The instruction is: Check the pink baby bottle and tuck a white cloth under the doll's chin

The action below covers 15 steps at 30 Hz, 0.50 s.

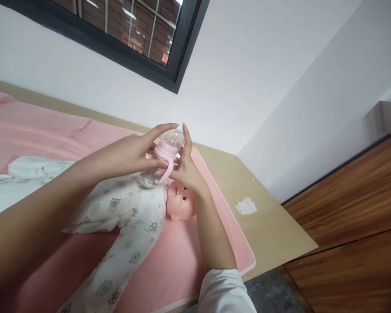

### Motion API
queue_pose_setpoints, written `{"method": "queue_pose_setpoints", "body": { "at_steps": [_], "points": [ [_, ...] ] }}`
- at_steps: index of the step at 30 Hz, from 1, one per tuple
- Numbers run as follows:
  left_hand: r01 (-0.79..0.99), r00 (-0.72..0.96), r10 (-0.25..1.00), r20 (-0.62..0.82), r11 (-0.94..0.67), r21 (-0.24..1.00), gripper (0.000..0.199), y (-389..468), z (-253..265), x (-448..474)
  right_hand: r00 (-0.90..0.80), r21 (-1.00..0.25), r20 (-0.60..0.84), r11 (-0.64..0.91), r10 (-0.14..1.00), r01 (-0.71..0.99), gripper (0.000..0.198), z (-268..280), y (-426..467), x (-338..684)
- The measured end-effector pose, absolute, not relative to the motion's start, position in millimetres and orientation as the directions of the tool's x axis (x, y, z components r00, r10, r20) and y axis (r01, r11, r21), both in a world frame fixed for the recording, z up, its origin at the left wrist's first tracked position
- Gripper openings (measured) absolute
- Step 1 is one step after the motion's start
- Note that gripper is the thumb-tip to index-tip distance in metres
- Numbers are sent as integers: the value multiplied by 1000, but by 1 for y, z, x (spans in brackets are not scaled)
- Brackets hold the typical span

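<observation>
Between both hands is a baby bottle point(165, 150) with a pink collar, pink side handles and a clear dome cap over its teat. It tilts slightly, cap end up, above the doll's chest. My left hand point(137, 150) wraps round its left side, a finger reaching up to the cap and the thumb at the handle. My right hand point(188, 167) grips the other side, with one finger raised along the cap. Below lies a baby doll point(181, 202) on its back, dressed in white clothes point(130, 217) with green animal prints. My right forearm hides part of its head.
A pink blanket point(179, 256) lies under the doll on a tan tabletop point(273, 230). To the right is a folded white cloth or tissue point(246, 206). A dark-framed window point(174, 65) sits in the white wall behind, and wooden panels point(352, 208) stand beyond the table's right edge.
</observation>
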<state>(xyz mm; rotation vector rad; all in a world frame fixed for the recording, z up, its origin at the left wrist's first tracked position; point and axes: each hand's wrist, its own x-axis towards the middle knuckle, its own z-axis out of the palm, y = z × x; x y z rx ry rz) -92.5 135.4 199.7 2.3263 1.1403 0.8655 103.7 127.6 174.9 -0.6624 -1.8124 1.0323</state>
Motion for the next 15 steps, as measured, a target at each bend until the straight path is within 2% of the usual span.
{"method": "queue_pose_setpoints", "body": {
  "at_steps": [4,8,11,15],
  "points": [
    [562,453,821,347,-565,604,96,132,203,-92,-413,-834,480,548,774,57,131,170,131,97],
    [546,467,809,357,-581,603,94,132,204,-96,-368,-763,534,622,761,178,124,170,134,97],
    [597,461,812,358,-582,552,90,129,203,-100,-259,-696,620,672,740,254,117,173,142,107],
    [639,492,802,340,-598,484,82,116,207,-103,-52,-629,718,679,694,377,118,170,169,144]
  ]
}}
